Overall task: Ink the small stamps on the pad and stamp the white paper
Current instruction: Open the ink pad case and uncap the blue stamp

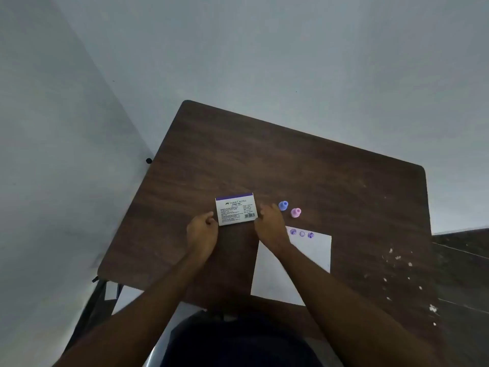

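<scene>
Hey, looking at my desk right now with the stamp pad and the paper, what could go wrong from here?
1. The stamp pad box is shut, with both hands at its sides; opening it could get ink on your fingers.
2. Your right forearm lies across the white paper, near the purple prints. If they are wet, they might smear.
3. The blue stamp and pink stamp stand close to your right hand, easy to knock over.

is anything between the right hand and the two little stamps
Nothing visible. The blue stamp and pink stamp stand on bare table just right of the right hand, which rests at the stamp pad box.
</scene>
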Action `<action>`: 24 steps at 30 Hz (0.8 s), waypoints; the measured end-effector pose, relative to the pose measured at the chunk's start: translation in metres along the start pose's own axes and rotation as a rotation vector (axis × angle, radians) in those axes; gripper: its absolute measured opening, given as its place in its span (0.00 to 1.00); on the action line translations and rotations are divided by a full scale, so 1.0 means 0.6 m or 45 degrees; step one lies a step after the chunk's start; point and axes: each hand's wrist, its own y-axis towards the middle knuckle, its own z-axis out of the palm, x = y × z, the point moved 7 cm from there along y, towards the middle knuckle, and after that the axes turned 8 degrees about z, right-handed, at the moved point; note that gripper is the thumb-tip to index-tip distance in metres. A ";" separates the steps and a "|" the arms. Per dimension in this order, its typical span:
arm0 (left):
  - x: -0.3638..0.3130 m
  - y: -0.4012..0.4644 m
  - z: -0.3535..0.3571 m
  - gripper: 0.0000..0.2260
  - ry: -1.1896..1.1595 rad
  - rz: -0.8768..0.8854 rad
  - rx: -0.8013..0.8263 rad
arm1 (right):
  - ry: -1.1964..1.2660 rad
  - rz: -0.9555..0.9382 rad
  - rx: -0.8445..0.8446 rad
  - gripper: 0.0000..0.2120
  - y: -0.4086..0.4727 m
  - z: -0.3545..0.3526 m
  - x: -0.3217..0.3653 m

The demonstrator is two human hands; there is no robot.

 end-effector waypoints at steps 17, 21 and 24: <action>-0.009 -0.003 0.020 0.14 -0.106 -0.041 0.092 | 0.180 0.151 0.000 0.11 0.011 0.001 -0.010; 0.002 0.004 0.017 0.12 -0.236 -0.180 0.109 | 0.226 0.161 -0.012 0.11 0.011 -0.010 -0.006; 0.008 0.012 0.010 0.10 -0.438 -0.293 0.105 | 0.296 0.166 -0.012 0.11 0.017 -0.024 0.000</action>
